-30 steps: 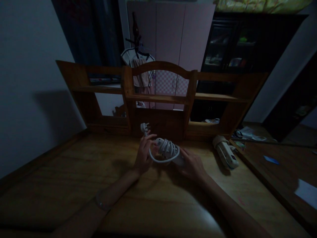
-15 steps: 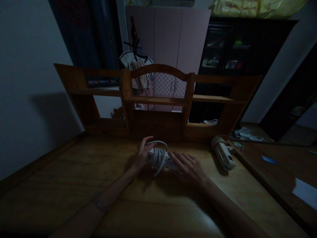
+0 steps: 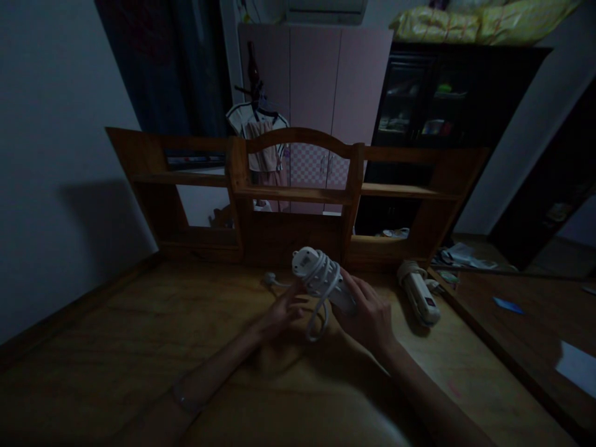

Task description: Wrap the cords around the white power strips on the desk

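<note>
A white power strip [image 3: 345, 297] with its cord [image 3: 321, 276] wound around one end is tilted above the wooden desk. My right hand [image 3: 370, 313] grips its right end, fingers behind and thumb below. My left hand [image 3: 283, 311] is just under the wound end, its fingers apart and partly curled; whether a fingertip touches the strip I cannot tell. A loop of cord hangs between the hands. The cord's plug [image 3: 269, 279] lies on the desk beyond my left hand, with a length of cord running from it behind that hand.
Another white power strip [image 3: 420, 298] with a wrapped cord lies at the right of the desk [image 3: 153, 347]. A wooden shelf unit [image 3: 293, 194] stands along the back edge. On a lower brown surface at right are a blue card [image 3: 508, 305] and white paper [image 3: 577, 366].
The power strip has been lifted off the desk and tilted in my right hand. My left hand has moved down from the wound end, and the plug has come into view.
</note>
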### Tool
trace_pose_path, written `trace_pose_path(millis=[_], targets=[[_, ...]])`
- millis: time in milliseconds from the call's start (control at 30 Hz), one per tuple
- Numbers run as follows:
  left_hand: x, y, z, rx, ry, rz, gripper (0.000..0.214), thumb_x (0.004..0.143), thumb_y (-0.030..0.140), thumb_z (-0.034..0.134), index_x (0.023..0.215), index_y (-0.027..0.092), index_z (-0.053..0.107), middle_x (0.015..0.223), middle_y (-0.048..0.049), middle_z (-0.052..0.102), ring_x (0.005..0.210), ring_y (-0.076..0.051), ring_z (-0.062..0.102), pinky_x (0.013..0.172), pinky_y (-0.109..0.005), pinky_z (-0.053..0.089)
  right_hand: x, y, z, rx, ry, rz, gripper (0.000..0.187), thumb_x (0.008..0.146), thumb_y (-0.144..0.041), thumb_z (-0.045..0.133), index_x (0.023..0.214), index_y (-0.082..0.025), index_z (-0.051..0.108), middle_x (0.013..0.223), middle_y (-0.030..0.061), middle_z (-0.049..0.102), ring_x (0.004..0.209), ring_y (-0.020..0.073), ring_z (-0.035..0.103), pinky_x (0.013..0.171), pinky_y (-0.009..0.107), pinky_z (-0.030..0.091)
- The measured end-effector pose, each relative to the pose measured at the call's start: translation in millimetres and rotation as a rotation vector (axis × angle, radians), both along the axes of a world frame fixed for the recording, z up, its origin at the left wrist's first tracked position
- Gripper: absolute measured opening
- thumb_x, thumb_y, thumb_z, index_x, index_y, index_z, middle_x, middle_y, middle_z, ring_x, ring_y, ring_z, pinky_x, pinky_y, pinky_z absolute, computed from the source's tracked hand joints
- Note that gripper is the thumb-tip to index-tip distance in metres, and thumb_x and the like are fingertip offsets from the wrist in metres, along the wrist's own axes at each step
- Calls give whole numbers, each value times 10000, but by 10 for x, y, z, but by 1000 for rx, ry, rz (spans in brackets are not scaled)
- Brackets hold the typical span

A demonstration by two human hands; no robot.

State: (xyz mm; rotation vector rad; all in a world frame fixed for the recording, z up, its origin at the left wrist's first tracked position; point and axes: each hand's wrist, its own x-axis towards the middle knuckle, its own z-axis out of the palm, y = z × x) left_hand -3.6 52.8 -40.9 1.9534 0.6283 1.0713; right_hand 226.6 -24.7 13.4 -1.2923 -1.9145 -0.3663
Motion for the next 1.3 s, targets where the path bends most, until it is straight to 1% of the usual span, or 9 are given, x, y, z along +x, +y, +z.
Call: trace_pose_path(millis=[133,300,467,667,800,933,1067,1167,1300], targets=[[34,-160,182,20,178,-82,767,629,598,782,1254,245,514,1245,-107,585,1129,-303,575,924,-414,502,39,38,-11,-40,-9,-10,572,802,-243,604,1359,-225,477,1252,84,587,1078,260,573,849,355,482],[66,-314,357,272,349,42,594,673,564,768,1126,227,586,1149,-80,634,1052,-275,596,927,-400,471,33,66,-36,-71,-33,-21,623,745,-160,589,1355,-214,473,1237,93,598,1070,261,574,854,350,478],[137,-366,324,428,460,103,453,782,560,672,1067,212,629,1007,-70,665,905,-249,629,789,-353,496,-39,46,-47,-96,-52,-38,656,762,-200,611,1394,-226,435,1249,92,591,1076,263,574,853,352,484],[185,-389,231,377,517,22,245,896,378,589,1104,270,661,1140,-36,661,1000,-231,633,869,-335,487,-172,11,-72,-79,-35,-24,679,792,-215,605,1434,-235,384,1264,94,585,1073,260,581,864,363,487],[194,-375,203,327,458,30,160,902,318,562,901,242,702,956,-23,697,873,-202,650,780,-296,493,-184,19,-76,-68,-47,-15,668,793,-208,596,1428,-237,391,1268,90,580,1078,256,578,865,360,492],[127,-206,182,311,337,386,176,872,312,565,751,211,642,785,-31,648,741,-195,615,712,-305,485,-29,67,-30,-66,-119,-20,671,794,-208,595,1433,-222,391,1272,95,575,1081,263,567,870,368,488],[-124,157,133,299,229,660,181,893,281,484,990,208,617,1047,-82,615,1057,-252,556,962,-414,422,202,111,18,-127,-270,-7,744,784,-206,616,1471,-231,333,1288,87,567,1058,266,564,841,380,491],[-329,423,20,254,231,714,285,901,272,439,1144,217,578,1166,-90,582,1136,-247,535,1010,-433,403,293,124,14,-171,-358,28,764,784,-221,628,1480,-236,314,1301,81,561,1072,266,557,841,389,494],[-430,615,-185,238,316,615,355,913,242,377,1196,198,586,1224,-95,600,1206,-247,517,1036,-459,393,264,108,-1,-183,-413,73,778,798,-260,628,1494,-229,282,1322,87,551,1096,267,549,855,396,495]])
